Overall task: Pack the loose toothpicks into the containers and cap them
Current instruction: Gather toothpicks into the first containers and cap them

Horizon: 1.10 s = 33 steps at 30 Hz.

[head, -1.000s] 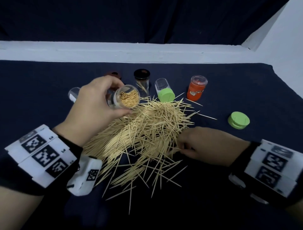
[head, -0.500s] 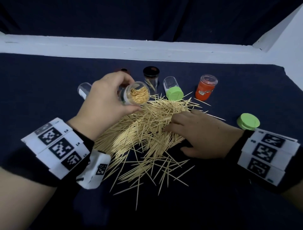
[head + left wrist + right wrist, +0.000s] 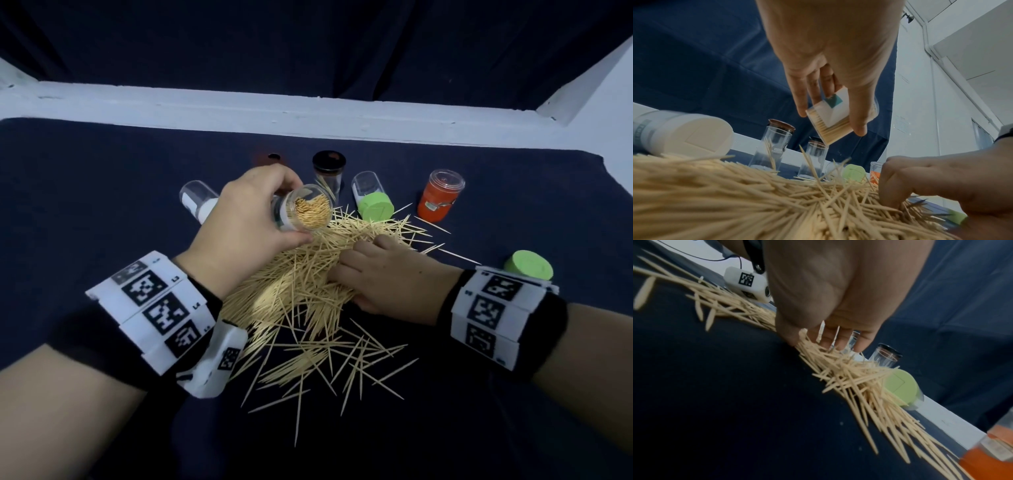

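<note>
A big pile of loose toothpicks lies on the dark cloth in the middle. My left hand grips a clear container just above the pile's far edge. The container is tilted with its open mouth toward me and is packed with toothpicks. From the left wrist view the container sits between thumb and fingers. My right hand lies palm down on the right side of the pile. Its fingers curl down into the toothpicks, and thumb and fingers pinch a bunch.
Behind the pile are a green-capped container on its side, an orange container, a black-lidded jar, a brown-lidded jar and a white-capped container on its side. A loose green cap lies right. A white ledge bounds the back.
My right hand has moved from the pile's near right edge forward into the pile, and its fingers have curled into the toothpicks. The left hand keeps the container in place.
</note>
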### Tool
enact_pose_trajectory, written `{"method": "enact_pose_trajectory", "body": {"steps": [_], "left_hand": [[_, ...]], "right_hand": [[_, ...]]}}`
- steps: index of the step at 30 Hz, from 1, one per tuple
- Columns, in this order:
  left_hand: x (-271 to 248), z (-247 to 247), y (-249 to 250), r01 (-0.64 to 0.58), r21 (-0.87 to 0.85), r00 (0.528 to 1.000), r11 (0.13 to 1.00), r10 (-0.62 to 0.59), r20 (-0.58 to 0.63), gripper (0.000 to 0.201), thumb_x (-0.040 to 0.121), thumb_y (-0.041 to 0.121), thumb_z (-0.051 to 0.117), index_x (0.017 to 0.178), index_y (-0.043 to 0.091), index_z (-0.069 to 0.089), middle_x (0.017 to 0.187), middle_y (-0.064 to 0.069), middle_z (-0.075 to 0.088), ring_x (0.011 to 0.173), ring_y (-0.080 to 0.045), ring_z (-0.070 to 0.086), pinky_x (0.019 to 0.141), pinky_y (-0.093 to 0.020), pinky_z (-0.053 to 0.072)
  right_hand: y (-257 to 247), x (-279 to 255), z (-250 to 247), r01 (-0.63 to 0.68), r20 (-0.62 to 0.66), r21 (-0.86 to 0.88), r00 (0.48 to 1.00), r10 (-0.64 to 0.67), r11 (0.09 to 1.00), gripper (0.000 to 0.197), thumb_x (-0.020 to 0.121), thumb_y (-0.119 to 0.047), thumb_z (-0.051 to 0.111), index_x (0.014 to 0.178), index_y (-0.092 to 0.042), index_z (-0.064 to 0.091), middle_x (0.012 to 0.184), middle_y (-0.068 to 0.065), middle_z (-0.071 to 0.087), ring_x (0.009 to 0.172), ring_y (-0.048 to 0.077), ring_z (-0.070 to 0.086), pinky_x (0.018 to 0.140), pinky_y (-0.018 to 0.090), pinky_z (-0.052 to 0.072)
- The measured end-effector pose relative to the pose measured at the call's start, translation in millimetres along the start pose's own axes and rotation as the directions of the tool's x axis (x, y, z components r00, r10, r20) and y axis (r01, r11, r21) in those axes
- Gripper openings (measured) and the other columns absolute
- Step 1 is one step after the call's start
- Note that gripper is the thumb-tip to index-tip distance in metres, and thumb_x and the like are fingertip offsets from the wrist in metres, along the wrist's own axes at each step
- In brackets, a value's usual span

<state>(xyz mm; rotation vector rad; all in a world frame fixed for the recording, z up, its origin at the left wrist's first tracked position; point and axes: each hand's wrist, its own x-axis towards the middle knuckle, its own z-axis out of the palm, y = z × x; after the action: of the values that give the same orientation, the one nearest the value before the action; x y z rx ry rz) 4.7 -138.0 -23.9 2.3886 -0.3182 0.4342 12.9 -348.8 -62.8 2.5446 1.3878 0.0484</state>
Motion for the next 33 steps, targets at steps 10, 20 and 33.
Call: {"method": "enact_pose_trajectory", "body": {"steps": [10,20,33], "left_hand": [[3,4,-4,0.017,0.007,1.0,1.0,-0.017,0.023,0.052,0.059,0.033,0.089,0.099,0.027,0.057,0.099,0.014,0.056,0.087,-0.001,0.055,0.076,-0.024,0.05],[4,3,-6,0.057,0.029,0.997,0.998,-0.058,0.045,0.048,0.061,0.029,0.088,0.096,0.027,0.056,0.098,0.014,0.055,0.087,-0.002,0.054,0.077,-0.023,0.048],[8,3,-12,0.107,0.08,0.994,0.991,-0.107,0.003,0.047,0.062,0.022,0.088,0.098,0.024,0.058,0.096,0.011,0.055,0.088,-0.005,0.052,0.073,-0.015,0.042]], "right_hand": [[-3,14,5,-0.056,0.016,-0.078,0.998,0.058,0.995,0.031,0.073,-0.03,0.048,0.09,-0.01,0.064,0.088,0.008,0.061,0.075,0.026,0.06,0.061,0.035,0.049],[20,15,-27,-0.112,0.131,0.014,0.985,0.109,0.994,0.027,0.097,-0.032,0.037,0.118,-0.015,0.042,0.121,0.004,0.05,0.109,0.02,0.05,0.09,0.031,0.038],[44,32,-71,-0.204,0.008,-0.031,0.979,0.204,0.979,0.02,0.097,-0.033,0.039,0.107,-0.016,0.032,0.064,-0.008,0.036,0.052,0.015,0.04,0.047,0.028,0.035]]}}
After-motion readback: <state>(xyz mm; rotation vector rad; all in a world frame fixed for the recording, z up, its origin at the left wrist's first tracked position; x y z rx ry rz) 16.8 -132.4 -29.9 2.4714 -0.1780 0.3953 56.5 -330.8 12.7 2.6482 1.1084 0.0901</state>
